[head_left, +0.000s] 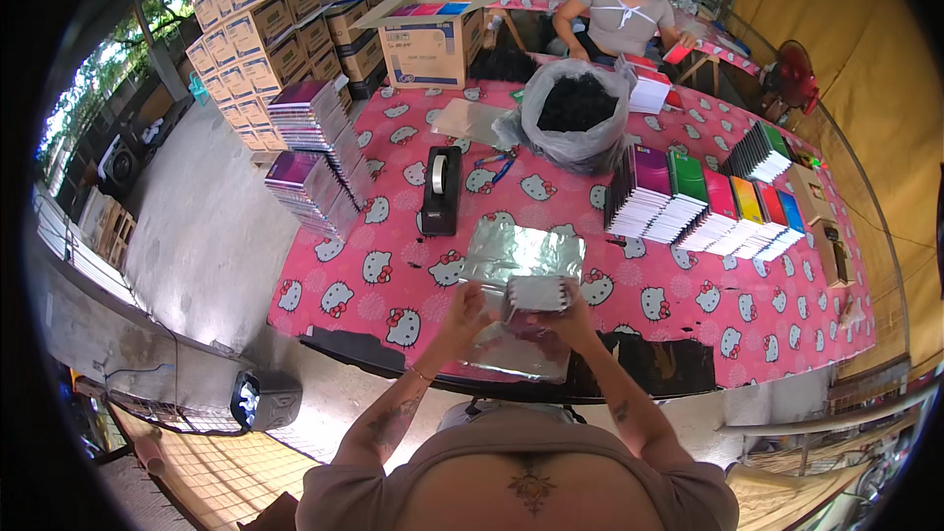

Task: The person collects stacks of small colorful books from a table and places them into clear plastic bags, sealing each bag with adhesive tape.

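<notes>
A small stack of spiral notebooks [539, 293], white page edges up and a dark purple cover below, is held on edge near the table's front. My right hand [568, 319] is closed round its right side. Beneath and around the stack lies a shiny clear plastic sheet [524, 248], spreading both beyond it and toward me. At the left edge of this plastic my left hand [469, 309] is closed, fingers bent in a pinch on the film; its fingertips are partly hidden.
A black tape dispenser [441, 192] stands beyond my left hand. Wrapped notebook stacks [307, 182] rise at the left; rows of coloured notebooks [654, 197] line the right. Farther back are a plastic bag of black material [575, 143], an open carton [425, 51] and a seated person [624, 15].
</notes>
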Tool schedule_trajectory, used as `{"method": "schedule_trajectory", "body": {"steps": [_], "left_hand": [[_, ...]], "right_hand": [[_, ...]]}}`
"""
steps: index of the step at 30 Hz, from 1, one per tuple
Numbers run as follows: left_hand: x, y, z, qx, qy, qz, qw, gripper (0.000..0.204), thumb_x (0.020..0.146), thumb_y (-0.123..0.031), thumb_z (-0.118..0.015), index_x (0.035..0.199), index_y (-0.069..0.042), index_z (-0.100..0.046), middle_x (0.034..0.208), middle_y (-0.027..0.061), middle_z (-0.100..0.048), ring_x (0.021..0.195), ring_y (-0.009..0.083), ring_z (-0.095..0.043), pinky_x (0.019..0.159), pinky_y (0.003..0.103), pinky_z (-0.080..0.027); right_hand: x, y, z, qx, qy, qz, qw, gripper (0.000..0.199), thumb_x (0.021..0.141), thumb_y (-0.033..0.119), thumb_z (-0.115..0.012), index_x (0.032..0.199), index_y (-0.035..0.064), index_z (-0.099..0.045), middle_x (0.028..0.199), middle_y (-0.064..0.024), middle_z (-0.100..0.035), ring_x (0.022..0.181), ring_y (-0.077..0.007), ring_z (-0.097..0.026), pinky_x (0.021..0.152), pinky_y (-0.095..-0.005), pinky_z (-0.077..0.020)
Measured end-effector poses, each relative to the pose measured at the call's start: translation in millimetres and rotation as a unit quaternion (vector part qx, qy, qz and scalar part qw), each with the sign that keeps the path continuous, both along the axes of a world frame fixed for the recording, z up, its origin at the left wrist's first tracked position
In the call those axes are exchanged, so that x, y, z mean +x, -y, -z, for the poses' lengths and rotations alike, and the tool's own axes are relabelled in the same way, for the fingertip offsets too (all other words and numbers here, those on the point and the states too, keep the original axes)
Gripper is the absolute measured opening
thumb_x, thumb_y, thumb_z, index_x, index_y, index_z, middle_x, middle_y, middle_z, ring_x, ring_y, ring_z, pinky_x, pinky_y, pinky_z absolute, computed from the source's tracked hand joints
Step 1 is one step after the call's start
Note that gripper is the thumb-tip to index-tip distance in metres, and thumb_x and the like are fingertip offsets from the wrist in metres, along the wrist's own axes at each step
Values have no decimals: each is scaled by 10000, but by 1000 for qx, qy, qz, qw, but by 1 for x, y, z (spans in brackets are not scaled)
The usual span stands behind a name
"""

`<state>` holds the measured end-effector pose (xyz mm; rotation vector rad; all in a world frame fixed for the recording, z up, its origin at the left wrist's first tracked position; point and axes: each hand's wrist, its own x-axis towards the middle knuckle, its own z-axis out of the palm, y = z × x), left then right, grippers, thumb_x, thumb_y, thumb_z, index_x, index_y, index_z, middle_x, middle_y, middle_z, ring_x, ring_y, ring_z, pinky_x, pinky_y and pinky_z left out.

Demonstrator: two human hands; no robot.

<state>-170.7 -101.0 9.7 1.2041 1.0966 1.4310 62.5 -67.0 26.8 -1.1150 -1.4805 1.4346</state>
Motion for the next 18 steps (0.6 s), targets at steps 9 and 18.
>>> {"method": "schedule_trajectory", "body": {"steps": [9,18], "left_hand": [[-3,-40,-46,13,-151,-4,988,303,974,-211,-595,1179,0,-669,1188,180,-666,1051,302,-652,888,383,-507],[-130,-205,7,-200,-66,-119,970,227,857,-197,-714,978,-6,-735,769,53,-669,691,151,-615,630,306,-502]], "right_hand": [[13,-22,-45,100,35,39,994,383,917,278,-698,1241,78,-658,1147,-101,-627,1161,-237,-576,1004,-378,-438],[-47,18,-102,392,410,11,823,342,832,291,-726,1121,114,-678,1050,-61,-669,1003,-273,-642,968,-460,-422]]}}
